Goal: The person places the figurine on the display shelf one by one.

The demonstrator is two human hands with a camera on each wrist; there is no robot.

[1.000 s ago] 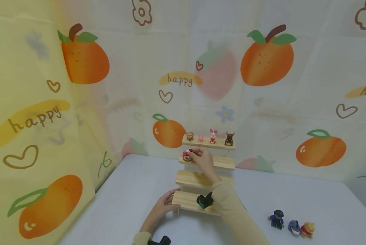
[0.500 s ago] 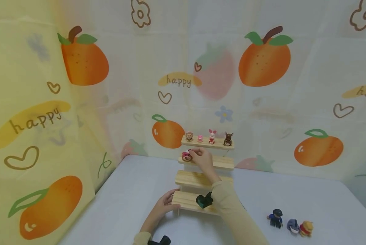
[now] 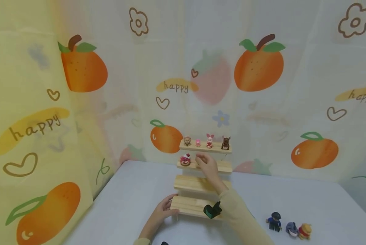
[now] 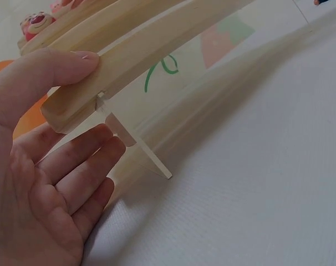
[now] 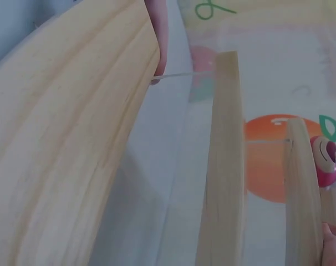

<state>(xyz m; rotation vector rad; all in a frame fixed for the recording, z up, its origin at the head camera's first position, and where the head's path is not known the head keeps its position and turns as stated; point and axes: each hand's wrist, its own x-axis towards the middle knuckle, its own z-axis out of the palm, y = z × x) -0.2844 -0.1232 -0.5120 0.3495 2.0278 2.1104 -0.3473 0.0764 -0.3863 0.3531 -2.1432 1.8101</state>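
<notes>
A four-tier wooden stand [image 3: 189,183] is in the head view. My left hand [image 3: 161,212] grips the left end of its bottom board [image 3: 187,205]; in the left wrist view this hand [image 4: 43,194] has its thumb on top of the board [image 4: 140,47]. A pink bear figure with a white-and-red top [image 3: 185,160] sits at the left of the second board from the top, also seen in the right wrist view as a pink face [image 5: 327,162]. Just right of it, my right hand [image 3: 209,167] holds nothing, fingers loosely bent, apart from the figure.
Several small figures stand along the top board [image 3: 218,148], including a white-and-pink one [image 3: 209,141] and a brown one [image 3: 226,143]. On the white table [image 3: 121,200], at the right, lie a dark-capped figure [image 3: 274,222], a grey-blue one [image 3: 291,229] and a yellow-and-red one [image 3: 305,231].
My right hand has let go of the pink bear figure and moved slightly right, leaving it on the board. My left hand keeps its grip. The head view has shifted slightly.
</notes>
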